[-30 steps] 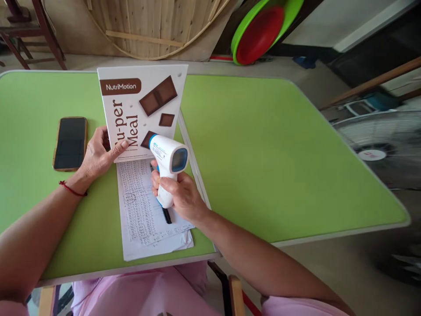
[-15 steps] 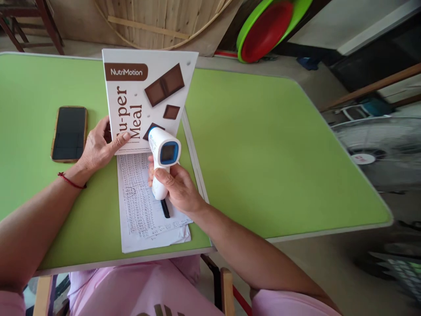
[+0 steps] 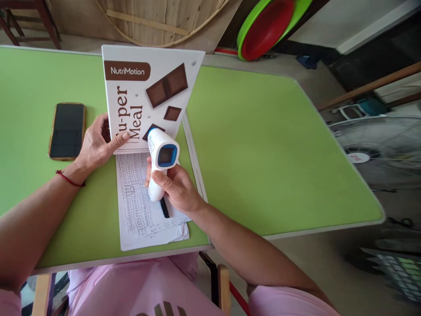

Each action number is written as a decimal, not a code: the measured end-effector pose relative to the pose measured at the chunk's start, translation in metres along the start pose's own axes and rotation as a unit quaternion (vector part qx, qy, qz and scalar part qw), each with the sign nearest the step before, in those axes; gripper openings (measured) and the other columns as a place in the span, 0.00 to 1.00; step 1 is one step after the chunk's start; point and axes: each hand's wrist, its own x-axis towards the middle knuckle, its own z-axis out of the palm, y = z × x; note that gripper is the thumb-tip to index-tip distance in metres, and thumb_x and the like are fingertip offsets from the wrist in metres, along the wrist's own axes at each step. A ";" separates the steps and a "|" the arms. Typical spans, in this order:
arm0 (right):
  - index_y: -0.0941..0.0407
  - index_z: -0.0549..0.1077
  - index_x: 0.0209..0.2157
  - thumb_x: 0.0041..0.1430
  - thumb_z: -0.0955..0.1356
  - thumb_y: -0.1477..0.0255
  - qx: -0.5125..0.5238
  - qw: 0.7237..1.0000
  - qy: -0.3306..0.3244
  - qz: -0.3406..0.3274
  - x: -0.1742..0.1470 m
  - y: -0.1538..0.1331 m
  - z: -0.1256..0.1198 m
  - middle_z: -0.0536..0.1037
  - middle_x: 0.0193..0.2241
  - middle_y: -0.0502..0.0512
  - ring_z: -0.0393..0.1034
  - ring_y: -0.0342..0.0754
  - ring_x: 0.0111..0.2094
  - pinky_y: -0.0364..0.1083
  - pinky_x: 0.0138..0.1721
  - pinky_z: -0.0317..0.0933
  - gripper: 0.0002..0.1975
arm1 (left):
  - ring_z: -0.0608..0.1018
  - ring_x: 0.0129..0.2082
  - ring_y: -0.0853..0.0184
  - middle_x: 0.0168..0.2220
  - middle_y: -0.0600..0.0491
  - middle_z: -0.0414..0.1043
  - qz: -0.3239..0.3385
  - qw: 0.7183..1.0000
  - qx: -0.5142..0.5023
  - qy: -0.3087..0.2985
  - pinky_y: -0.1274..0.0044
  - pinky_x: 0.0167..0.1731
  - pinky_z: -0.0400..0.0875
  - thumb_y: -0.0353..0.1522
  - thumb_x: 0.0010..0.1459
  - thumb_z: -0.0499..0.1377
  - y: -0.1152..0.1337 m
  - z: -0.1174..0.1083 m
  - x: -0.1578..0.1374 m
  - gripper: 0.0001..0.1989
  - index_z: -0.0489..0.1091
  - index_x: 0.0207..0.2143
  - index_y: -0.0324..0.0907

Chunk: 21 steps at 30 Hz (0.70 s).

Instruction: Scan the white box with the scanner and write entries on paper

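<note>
My left hand [image 3: 100, 142] grips the lower left edge of a white NutriMotion box [image 3: 131, 94] with pictures of chocolate on it, its thumb on the front and its fingers behind. The box is held up, its front facing me. My right hand [image 3: 176, 186] is wrapped round the handle of a white infrared thermometer [image 3: 159, 142]. The thermometer's blue-framed screen looks dark and faces me, and its head is in front of the box's lower right part. Below the box lie handwritten papers [image 3: 131, 210] with a black pen [image 3: 164, 207] on them, partly hidden by my right hand.
A smartphone [image 3: 67, 131] with a dark screen lies left of my left hand on the green table [image 3: 263, 153]. A seam crosses the table right of the papers. Beyond the right edge stands a fan [image 3: 362, 145]; green and red basins [image 3: 268, 28] lean behind the table.
The box appears slightly larger and tilted a little more toward the right. The thermometer has shifted slightly left and down. Both hands keep their grips.
</note>
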 end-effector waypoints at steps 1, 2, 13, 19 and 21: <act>0.55 0.67 0.42 0.59 0.71 0.58 0.003 1.000 -0.006 0.000 -0.001 -0.001 0.001 0.72 0.32 0.51 0.69 0.44 0.32 0.47 0.32 0.66 0.18 | 0.76 0.38 0.55 0.40 0.45 0.73 0.001 1.000 0.001 0.006 0.63 0.36 0.73 0.57 0.49 0.67 0.000 0.000 -0.001 0.34 0.68 0.45 0.40; 0.55 0.67 0.41 0.58 0.72 0.59 0.004 1.000 -0.010 0.001 -0.002 -0.003 0.002 0.71 0.32 0.51 0.68 0.44 0.33 0.47 0.32 0.66 0.17 | 0.76 0.37 0.55 0.40 0.45 0.73 0.005 1.000 0.000 0.010 0.63 0.36 0.73 0.56 0.48 0.67 0.000 -0.001 -0.001 0.34 0.68 0.45 0.40; 0.54 0.67 0.35 0.49 0.77 0.63 0.021 0.997 -0.039 0.067 -0.014 -0.017 0.015 0.70 0.30 0.51 0.66 0.45 0.31 0.46 0.25 0.65 0.19 | 0.73 0.51 0.46 0.50 0.40 0.69 0.068 0.994 -0.056 -0.064 0.54 0.51 0.70 0.50 0.48 0.69 -0.009 -0.008 -0.005 0.33 0.67 0.49 0.39; 0.55 0.67 0.34 0.50 0.76 0.64 0.019 0.996 -0.042 0.075 -0.019 -0.016 0.019 0.70 0.32 0.51 0.66 0.44 0.32 0.49 0.33 0.70 0.17 | 0.72 0.50 0.44 0.47 0.40 0.69 0.056 0.993 -0.068 -0.083 0.54 0.47 0.70 0.53 0.45 0.68 -0.018 -0.012 -0.007 0.34 0.68 0.47 0.39; 0.55 0.68 0.34 0.50 0.76 0.64 0.022 0.996 -0.046 0.077 -0.021 -0.015 0.020 0.70 0.31 0.51 0.67 0.45 0.32 0.50 0.35 0.71 0.17 | 0.73 0.48 0.46 0.45 0.41 0.70 0.050 0.991 -0.082 -0.088 0.56 0.45 0.72 0.53 0.45 0.68 -0.019 -0.013 -0.008 0.36 0.68 0.48 0.39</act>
